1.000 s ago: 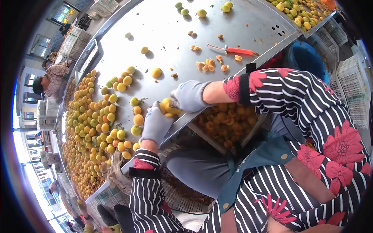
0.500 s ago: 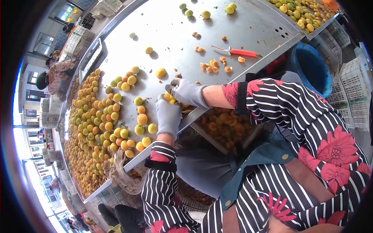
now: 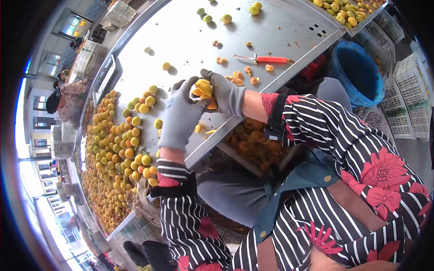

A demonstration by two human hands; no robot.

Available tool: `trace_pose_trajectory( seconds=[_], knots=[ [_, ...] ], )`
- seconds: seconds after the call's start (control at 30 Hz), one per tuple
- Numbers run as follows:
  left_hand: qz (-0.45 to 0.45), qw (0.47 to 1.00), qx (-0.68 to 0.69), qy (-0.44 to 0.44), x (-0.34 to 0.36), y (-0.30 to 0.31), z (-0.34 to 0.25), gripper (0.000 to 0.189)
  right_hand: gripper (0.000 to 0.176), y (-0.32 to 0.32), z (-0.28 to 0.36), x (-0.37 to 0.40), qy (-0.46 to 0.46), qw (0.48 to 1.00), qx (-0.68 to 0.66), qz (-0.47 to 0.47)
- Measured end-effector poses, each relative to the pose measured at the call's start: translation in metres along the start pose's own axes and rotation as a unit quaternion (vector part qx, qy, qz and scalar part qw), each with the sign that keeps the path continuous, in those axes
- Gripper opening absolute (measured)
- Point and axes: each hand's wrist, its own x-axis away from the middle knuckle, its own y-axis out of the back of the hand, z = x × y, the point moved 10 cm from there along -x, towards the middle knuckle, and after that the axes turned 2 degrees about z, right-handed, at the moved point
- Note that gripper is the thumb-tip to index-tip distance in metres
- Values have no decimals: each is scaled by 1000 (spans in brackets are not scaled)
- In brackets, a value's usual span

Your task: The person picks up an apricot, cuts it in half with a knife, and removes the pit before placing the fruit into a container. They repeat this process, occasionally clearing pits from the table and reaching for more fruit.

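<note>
Over the metal table (image 3: 190, 47), my gloved left hand (image 3: 180, 113) and gloved right hand (image 3: 226, 92) are close together. Between them is a split apricot (image 3: 203, 88), its yellow flesh parted. My left fingers curl round its left side; my right hand grips it from the right. Below the hands, yellow apricot scraps (image 3: 199, 128) lie near the table edge. A red-handled knife (image 3: 271, 59) rests on the metal beyond my right hand, with several opened apricot pieces (image 3: 237, 77) nearer to it. My left palm and right fingertips are partly hidden.
A large heap of whole apricots (image 3: 110, 149) covers the table's left part. Beneath the edge sits a crate of apricot halves (image 3: 251, 144). A blue bucket (image 3: 357, 74) and white plastic crates (image 3: 407, 97) stand at right. Other people work at far left.
Both hands have risen from the table edge and moved further over the metal, lifting the apricot with them. It now shows split between them. The view has shifted slightly.
</note>
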Motion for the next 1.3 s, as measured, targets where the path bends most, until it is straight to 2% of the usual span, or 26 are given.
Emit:
trace_pose_trajectory(
  seconds=[0.03,0.1,0.13,0.17,0.23,0.27,0.3,0.33,0.37,0.43,0.53,0.57,0.6,0.63,0.7,0.77,0.83,0.9,0.93,1.03,1.1,1.17,1.2,1.23,1.27,1.3],
  knots=[
    [-22,997,71,-3,3,4,12,48,40,4,1,3,-15,1000,-10,6],
    [-74,980,173,60,9,14,52,38,45,-6,8,6,-47,988,-22,146],
    [-89,970,191,122,15,16,80,40,47,-12,14,11,-47,980,-34,188],
    [-89,970,189,122,18,9,90,40,50,-21,20,20,-48,971,-45,231],
    [-19,986,-87,142,26,-12,106,41,55,-29,39,36,-23,967,-51,247],
    [9,986,-120,115,31,-26,102,42,44,-31,51,46,-25,959,-45,280],
    [38,984,-151,87,35,-41,98,43,50,-35,65,64,-37,936,-28,349],
    [75,975,-179,103,37,-53,102,38,55,-27,85,81,-4,938,43,345],
    [61,978,-175,98,39,-57,104,34,61,-20,105,106,29,934,116,337],
    [56,980,-159,101,41,-58,104,30,69,2,143,161,68,947,164,268],
    [65,980,-122,144,41,-58,116,27,69,54,166,220,54,963,132,227],
    [65,980,-122,141,37,-58,102,27,67,69,167,231,58,968,130,205],
    [6,991,36,130,31,-54,84,25,62,85,161,239,66,978,75,181],
    [-53,973,194,117,27,-50,61,24,55,91,148,247,62,983,38,171],
    [-113,943,312,-33,25,-47,-35,34,53,101,117,254,45,989,-33,137],
    [-93,939,309,-120,37,-54,-128,47,52,106,86,251,23,986,-42,161],
    [-100,950,161,-247,48,-61,-196,54,53,102,58,262,-28,978,-67,196],
    [-25,959,31,-281,56,-79,-234,59,54,119,56,272,47,996,-19,70],
    [-30,956,38,-291,59,-88,-238,61,60,112,54,277,26,992,5,126],
    [-37,946,39,-320,72,-104,-247,69,63,125,54,289,35,989,24,140],
    [-8,948,1,-319,75,-125,-246,78,66,133,54,299,61,991,41,114],
    [-29,940,96,-325,81,-112,-248,83,67,167,49,310,22,999,-16,22],
    [-24,947,90,-307,80,-107,-240,85,66,150,51,318,9,986,-4,169],
    [-18,953,84,-289,79,-95,-227,87,65,138,54,336,-4,950,6,312],
    [-13,966,87,-241,73,-82,-205,80,64,151,65,351,1,949,50,310],
    [-76,974,66,-204,72,-68,-172,72,63,168,77,368,11,963,75,260]
  ],
)
